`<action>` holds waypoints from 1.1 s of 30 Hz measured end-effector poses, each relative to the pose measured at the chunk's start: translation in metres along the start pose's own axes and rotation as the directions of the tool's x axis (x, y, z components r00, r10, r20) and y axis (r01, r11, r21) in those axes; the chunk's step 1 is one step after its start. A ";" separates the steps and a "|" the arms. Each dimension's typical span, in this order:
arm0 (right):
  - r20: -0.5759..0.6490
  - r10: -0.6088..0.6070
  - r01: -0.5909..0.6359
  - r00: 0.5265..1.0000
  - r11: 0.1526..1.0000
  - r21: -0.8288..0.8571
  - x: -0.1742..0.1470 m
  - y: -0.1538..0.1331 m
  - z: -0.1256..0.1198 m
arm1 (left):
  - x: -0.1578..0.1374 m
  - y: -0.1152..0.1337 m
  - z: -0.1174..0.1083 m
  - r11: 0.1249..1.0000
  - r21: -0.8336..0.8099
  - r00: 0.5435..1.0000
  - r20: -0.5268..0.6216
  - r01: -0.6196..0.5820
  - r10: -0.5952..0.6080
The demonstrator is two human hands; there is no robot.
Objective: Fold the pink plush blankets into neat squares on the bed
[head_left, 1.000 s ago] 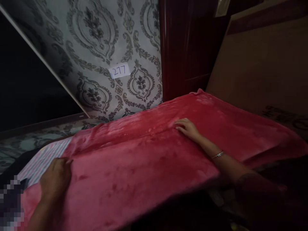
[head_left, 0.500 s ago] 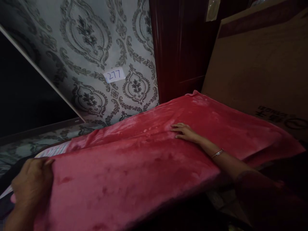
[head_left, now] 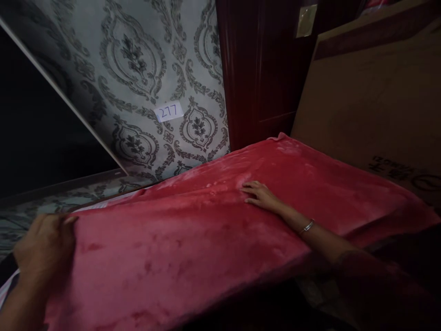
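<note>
A plush red-pink blanket [head_left: 165, 248] spreads across the middle of the head view, with a fold running along its length. At the lower left my left hand [head_left: 46, 246] is closed around the blanket's left edge and holds it raised. My right hand [head_left: 260, 195] lies on top of the blanket near its middle, fingers spread and palm down, with a bracelet on the wrist. Under the blanket's far left edge a strip of white striped cloth [head_left: 99, 205] peeks out.
Behind the blanket is a patterned wall [head_left: 138, 96] bearing a paper label [head_left: 168, 111] marked 277. A dark red door [head_left: 258, 69] stands beside it. At right leans a large cardboard box [head_left: 365, 101]. A dark screen-like panel [head_left: 44, 115] is at left.
My left hand has lifted the blanket's left edge slightly, and the blanket covers more of the striped cloth. My right hand stays on the blanket. The view has shifted a little.
</note>
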State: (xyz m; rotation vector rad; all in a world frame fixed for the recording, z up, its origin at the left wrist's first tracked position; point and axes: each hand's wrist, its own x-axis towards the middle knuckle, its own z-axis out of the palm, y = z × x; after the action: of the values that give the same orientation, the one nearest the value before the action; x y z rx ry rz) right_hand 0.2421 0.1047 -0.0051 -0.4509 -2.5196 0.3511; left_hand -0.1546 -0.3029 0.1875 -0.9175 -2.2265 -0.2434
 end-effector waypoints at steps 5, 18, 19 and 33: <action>-0.062 -0.029 0.027 0.998 0.999 -0.044 0.001 -0.010 0.006 | 0.003 0.008 -0.013 0.998 0.026 0.998 -0.047 -0.051 0.053; -0.400 0.043 -0.152 0.915 0.958 -0.245 0.013 -0.010 -0.064 | -0.004 0.003 -0.006 0.997 0.080 0.973 0.231 -0.005 -0.014; -0.398 0.032 -0.150 0.917 0.951 -0.269 0.016 -0.012 -0.072 | -0.003 0.001 -0.009 0.997 0.078 0.986 0.167 -0.009 -0.004; -0.648 -0.026 -0.376 0.762 0.797 -0.474 0.010 -0.041 -0.222 | 0.052 0.005 -0.121 0.999 0.013 0.908 -0.415 -0.050 0.051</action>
State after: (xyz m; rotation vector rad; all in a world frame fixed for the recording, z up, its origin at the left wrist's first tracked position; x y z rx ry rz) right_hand 0.3488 0.1048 0.1944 -0.8936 -1.8563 -0.4777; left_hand -0.1118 -0.3208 0.3104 -0.8314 -1.8062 -0.3749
